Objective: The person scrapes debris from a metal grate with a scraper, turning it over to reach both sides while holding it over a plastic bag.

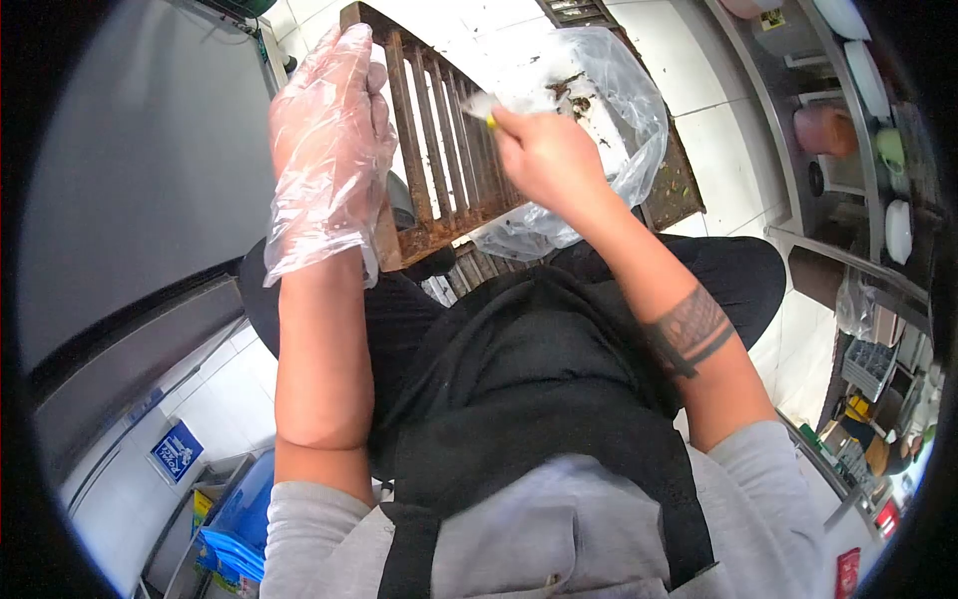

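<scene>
Toward twelve o'clock, a brown slatted rack has the gloved left hand along its left side, fingers close together, grip unclear; the right hand pinches a small tool by the slats, a clear plastic bag at one o'clock

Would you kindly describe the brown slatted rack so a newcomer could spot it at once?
From the black apron, look just beyond, left of the clear plastic bag. The brown slatted rack is there. Unlike the slatted piece at the far edge, it sits between the gloved left hand and bare right hand.
</scene>
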A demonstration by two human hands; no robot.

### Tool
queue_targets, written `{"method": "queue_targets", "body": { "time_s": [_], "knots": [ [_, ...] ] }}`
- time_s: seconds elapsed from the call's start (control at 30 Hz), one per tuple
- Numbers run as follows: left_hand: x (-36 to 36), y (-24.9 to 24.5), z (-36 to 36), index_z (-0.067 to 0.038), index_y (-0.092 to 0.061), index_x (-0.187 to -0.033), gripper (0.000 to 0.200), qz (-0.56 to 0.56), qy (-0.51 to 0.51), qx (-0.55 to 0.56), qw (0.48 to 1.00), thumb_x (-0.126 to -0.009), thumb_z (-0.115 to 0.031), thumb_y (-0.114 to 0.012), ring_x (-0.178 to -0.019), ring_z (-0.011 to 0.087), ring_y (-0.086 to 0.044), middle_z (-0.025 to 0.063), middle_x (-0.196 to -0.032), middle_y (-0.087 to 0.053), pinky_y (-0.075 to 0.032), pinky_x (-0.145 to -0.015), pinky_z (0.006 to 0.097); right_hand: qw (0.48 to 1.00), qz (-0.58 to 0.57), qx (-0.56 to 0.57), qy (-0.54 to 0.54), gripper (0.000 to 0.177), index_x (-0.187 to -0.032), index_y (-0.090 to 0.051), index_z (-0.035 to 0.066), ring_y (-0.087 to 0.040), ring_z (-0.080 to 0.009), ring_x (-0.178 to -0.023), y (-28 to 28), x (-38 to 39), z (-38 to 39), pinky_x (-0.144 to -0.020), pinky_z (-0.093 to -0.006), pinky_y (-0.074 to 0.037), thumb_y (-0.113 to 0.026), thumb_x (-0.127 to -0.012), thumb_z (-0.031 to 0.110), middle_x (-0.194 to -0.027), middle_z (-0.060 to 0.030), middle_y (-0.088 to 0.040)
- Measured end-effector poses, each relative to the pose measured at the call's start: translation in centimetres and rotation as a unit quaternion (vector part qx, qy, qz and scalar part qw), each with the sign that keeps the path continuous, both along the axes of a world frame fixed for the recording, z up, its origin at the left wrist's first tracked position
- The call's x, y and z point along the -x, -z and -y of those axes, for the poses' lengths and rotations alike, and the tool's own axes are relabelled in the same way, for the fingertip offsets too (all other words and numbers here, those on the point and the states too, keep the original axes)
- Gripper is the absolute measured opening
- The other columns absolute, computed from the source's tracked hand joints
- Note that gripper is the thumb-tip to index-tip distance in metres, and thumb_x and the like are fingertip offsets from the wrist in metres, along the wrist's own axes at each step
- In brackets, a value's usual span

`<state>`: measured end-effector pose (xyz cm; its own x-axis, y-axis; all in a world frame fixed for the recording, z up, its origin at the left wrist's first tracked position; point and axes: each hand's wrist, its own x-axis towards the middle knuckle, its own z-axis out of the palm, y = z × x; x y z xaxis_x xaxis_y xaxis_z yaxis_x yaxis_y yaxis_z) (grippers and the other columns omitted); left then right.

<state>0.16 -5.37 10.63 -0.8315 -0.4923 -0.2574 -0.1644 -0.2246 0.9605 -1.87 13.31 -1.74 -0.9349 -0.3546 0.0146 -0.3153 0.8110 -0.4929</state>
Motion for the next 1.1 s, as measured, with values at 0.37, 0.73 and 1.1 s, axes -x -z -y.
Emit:
{"method": "queue_targets", "body": {
  "time_s": [0.37, 0.73, 1.1],
  "knots": [
    [0.2, 0.3, 2.2, -0.002, -0.067, -0.13, 0.038, 0.03, 0.036, 0.072, 0.996, -0.098, -0.019, -0.075, -0.054, 0.005, -0.048, -0.0003, -0.079, -0.061, -0.038, -0.045, 0.0228, 0.904, 0.303, 0.274, 0.129, 0.034, -0.122, -0.076, 0.003, -0.057, -0.0063, -0.063, 6.2, -8.3, -4.0, -0.062, -0.0271, -0.049, -0.069, -0.1, 0.027, -0.103, -0.0105, -0.08],
    [2.5, 0.0, 3.4, -0.008, -0.069, -0.12, 0.028, 0.074, 0.053, 0.175, 0.98, -0.102, -0.029, -0.07, -0.056, 0.0042, -0.046, -0.0027, -0.081, -0.062, -0.036, -0.048, 0.0228, 0.927, 0.299, 0.22, 0.057, 0.034, -0.12, -0.076, 0.003, -0.071, -0.0335, -0.117, 3.3, -9.2, -3.7, -0.103, -0.0384, -0.054, -0.062, -0.099, 0.025, -0.123, -0.0196, -0.073],
    [3.9, 1.4, 7.4, -0.007, -0.067, -0.112, 0.022, 0.053, 0.098, 0.12, 0.987, -0.101, -0.026, -0.071, -0.05, 0.0073, -0.04, 0.0003, -0.079, -0.061, -0.033, -0.045, 0.0251, 0.932, 0.189, 0.273, 0.143, 0.034, -0.119, -0.076, 0.004, -0.074, -0.0408, -0.084, 6.7, -7.9, 1.7, -0.078, -0.0444, -0.058, -0.06, -0.1, 0.028, -0.092, -0.0254, -0.072]
  ]
}}
